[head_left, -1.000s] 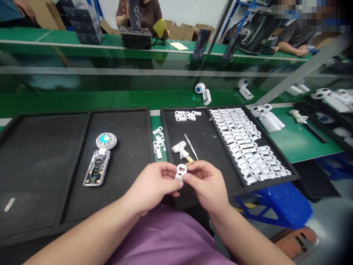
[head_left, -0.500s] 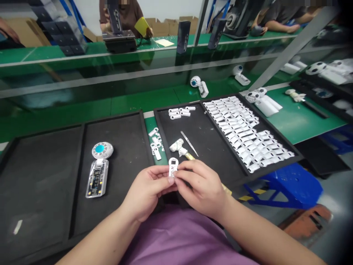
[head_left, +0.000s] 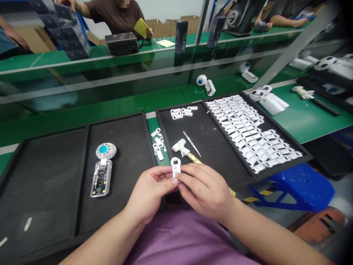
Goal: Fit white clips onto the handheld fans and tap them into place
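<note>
Between my two hands is a small white plastic part [head_left: 175,164] with a ring-shaped top and a dark square opening. My left hand [head_left: 151,189] pinches its lower end from the left, thumb on top. From the other side, the fingers of my right hand [head_left: 205,189] grip the same part, hiding its lower portion. Just beyond lie a hammer [head_left: 180,146] with a wrapped head and yellow handle, and metal tweezers [head_left: 192,144]. Loose white parts [head_left: 158,146] rest on the green strip left of the hammer.
A black tray [head_left: 255,165] holds rows of similar white parts [head_left: 242,129]. Several more [head_left: 182,112] lie at its far left. A transparent-bodied device [head_left: 101,178] with a round blue-centred head lies in the left tray [head_left: 129,129]. Co-workers [head_left: 117,20] sit across the green bench.
Both hands keep their hold on the white part, with little finger movement. The view has shifted slightly. Across the bench, a co-worker's arm now reaches to the stacked dark boxes, and the box before them has gone.
</note>
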`<state>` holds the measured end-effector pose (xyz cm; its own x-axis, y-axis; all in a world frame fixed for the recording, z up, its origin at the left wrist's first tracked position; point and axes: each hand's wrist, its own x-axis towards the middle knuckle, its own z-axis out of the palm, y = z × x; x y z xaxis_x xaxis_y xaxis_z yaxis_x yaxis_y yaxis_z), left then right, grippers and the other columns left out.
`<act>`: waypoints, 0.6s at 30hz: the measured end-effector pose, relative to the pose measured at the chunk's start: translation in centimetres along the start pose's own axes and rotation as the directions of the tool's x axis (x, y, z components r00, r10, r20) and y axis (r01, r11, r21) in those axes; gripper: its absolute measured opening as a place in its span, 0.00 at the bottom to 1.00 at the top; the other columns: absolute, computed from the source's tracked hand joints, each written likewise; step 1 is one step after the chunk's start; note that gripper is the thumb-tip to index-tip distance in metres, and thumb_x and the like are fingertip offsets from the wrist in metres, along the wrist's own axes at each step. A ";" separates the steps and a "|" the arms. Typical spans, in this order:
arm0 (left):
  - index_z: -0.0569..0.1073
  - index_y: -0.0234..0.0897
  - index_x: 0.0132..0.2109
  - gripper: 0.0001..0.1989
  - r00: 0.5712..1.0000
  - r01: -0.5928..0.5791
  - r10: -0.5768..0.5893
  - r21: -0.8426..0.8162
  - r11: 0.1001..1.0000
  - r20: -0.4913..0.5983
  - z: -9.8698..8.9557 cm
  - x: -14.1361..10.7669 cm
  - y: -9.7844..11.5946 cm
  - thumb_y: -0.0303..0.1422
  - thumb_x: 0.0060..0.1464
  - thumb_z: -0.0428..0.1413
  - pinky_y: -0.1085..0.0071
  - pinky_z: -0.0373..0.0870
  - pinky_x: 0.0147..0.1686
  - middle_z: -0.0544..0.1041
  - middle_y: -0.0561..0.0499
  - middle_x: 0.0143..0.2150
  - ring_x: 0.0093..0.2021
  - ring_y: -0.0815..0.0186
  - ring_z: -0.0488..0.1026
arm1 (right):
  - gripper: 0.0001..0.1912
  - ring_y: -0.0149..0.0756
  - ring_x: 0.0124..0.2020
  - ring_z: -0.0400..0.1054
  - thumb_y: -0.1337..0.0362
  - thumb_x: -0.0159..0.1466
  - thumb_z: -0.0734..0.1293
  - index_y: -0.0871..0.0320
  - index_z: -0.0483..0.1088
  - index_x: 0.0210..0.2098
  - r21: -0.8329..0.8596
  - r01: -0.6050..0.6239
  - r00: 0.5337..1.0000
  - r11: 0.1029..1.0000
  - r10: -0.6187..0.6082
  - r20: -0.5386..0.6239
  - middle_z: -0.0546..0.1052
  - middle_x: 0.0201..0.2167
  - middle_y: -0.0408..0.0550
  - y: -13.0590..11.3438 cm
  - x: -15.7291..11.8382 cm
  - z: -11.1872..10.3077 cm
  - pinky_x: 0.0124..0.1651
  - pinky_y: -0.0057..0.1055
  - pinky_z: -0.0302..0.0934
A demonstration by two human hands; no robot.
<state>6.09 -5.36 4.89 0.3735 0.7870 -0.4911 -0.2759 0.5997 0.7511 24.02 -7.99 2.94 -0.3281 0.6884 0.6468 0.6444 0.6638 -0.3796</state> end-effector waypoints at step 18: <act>0.74 0.35 0.45 0.17 0.988 0.001 0.024 -0.161 0.987 0.151 0.4 0.2 -0.6 0.26 0.49 0.69 0.77 0.71 0.39 0.78 0.51 0.33 0.33 0.72 0.74 | 0.16 0.41 0.44 0.77 0.75 0.64 0.66 0.61 0.73 0.50 0.126 0.001 0.997 0.992 0.009 -0.076 0.81 0.43 0.56 -0.3 -0.3 0.1 0.47 0.40 0.76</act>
<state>6.68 -5.64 4.56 0.4963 0.7702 -0.4006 -0.4150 0.6158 0.6697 23.89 -8.38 2.82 -0.2689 0.6700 0.6920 0.5521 0.6959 -0.4592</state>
